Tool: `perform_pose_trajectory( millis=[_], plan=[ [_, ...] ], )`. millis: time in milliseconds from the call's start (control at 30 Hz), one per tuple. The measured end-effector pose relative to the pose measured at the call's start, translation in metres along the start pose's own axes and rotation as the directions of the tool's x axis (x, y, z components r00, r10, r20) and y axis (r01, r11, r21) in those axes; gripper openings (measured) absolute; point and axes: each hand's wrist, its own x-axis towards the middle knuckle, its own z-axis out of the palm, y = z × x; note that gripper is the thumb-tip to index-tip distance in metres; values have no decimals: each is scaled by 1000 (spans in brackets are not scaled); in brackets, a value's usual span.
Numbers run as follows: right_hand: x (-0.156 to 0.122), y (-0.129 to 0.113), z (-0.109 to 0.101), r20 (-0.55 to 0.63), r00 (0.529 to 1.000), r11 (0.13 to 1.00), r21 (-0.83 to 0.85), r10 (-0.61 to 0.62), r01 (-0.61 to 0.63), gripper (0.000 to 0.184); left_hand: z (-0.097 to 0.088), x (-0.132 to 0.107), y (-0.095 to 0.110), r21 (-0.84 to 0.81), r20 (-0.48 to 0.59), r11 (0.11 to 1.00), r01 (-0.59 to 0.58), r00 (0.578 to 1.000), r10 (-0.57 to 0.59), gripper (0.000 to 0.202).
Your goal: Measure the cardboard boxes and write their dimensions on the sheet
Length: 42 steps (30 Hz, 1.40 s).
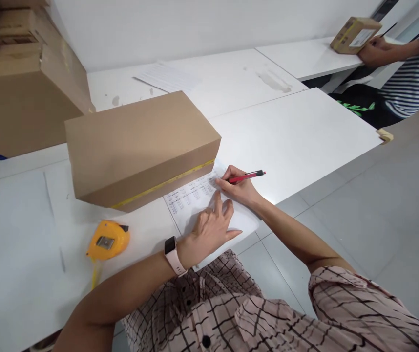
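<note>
My right hand (238,188) is closed around a red pen (248,176), its tip on a printed sheet of paper (191,200) at the near edge of the white table (290,142). My left hand (211,227) lies flat on the same sheet, fingers spread, holding it down. A white-banded watch is on that wrist. Right behind the sheet stands a closed brown cardboard box (139,146) with a yellow tape strip along its lower edge. A yellow tape measure (107,239) lies on the table to the left of my left arm.
Larger cardboard boxes (22,78) are stacked at the far left. Another sheet of paper (165,77) lies on the far table. At the top right a person in a striped top holds a small labelled box (355,34) on another table. Grey tiled floor lies to the right.
</note>
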Motion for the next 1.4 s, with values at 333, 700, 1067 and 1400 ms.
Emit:
perform_pose_trajectory(
  millis=[333,700,1067,1400],
  plan=[
    [-1,1,5,-100,995,992,-122,-17,5,38,-8,11,9,112,78,993,32,996,-41,73],
    [0,7,3,-66,998,990,-139,-20,11,35,-20,12,18,462,172,882,-91,985,12,76],
    [1,3,4,-96,995,992,-124,-21,9,35,-21,12,19,491,181,864,-107,983,19,77],
    [2,3,5,-109,994,993,-116,-16,4,34,-20,11,19,510,174,852,-117,984,31,77]
  ],
)
